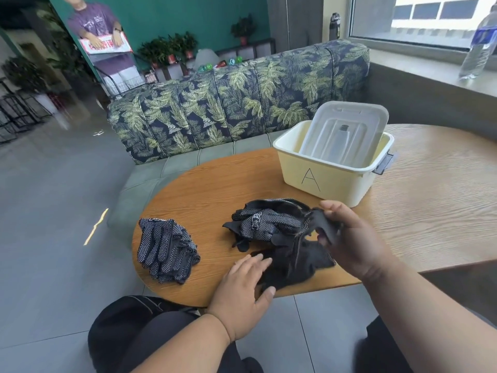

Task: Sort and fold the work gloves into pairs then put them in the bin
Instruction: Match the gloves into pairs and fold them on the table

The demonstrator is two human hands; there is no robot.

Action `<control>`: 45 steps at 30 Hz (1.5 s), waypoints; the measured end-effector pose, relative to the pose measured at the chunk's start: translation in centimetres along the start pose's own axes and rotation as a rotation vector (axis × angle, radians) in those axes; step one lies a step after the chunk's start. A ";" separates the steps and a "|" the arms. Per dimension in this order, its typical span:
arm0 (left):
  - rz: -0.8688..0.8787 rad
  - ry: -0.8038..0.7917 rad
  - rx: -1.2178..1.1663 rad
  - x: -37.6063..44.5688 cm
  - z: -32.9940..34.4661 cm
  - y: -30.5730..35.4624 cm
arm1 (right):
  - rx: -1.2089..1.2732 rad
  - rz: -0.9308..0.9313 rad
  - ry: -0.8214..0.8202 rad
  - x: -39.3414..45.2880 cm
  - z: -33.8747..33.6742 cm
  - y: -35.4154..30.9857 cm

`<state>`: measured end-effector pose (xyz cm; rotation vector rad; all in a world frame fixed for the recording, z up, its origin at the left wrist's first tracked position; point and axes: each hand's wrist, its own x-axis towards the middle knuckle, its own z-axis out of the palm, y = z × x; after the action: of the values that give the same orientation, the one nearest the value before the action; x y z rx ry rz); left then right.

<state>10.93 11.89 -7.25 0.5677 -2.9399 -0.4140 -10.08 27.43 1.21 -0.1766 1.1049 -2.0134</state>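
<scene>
A hand-drawn letter "A" stands on the front wall of the pale yellow bin (322,184).

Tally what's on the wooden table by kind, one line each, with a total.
Glove heaps: 2, one stacked at the left, one loose in the middle; single gloves can't be counted.
Bins: 1, pale yellow, marked A.
Lids: 1, clear, standing tilted inside the bin.
Hands: 2, left hand flat on a black glove, right hand pinching a glove.
Total: 6.
</scene>
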 end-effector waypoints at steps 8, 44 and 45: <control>0.002 -0.012 0.094 0.0 0.3 0.2 | 0.194 -0.107 0.124 1.4 -2.4 -1.3; -0.555 0.222 -0.696 5.9 -4.4 -1.5 | -1.646 -0.119 -0.045 2.2 -3.1 4.1; -0.544 0.208 -0.650 6.1 -4.3 -1.5 | -1.672 -0.126 -0.045 2.2 -3.0 4.2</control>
<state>6.54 7.21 -3.21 1.1928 -2.2154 -1.2080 -10.52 26.59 -4.32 -1.0965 2.4605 -0.6483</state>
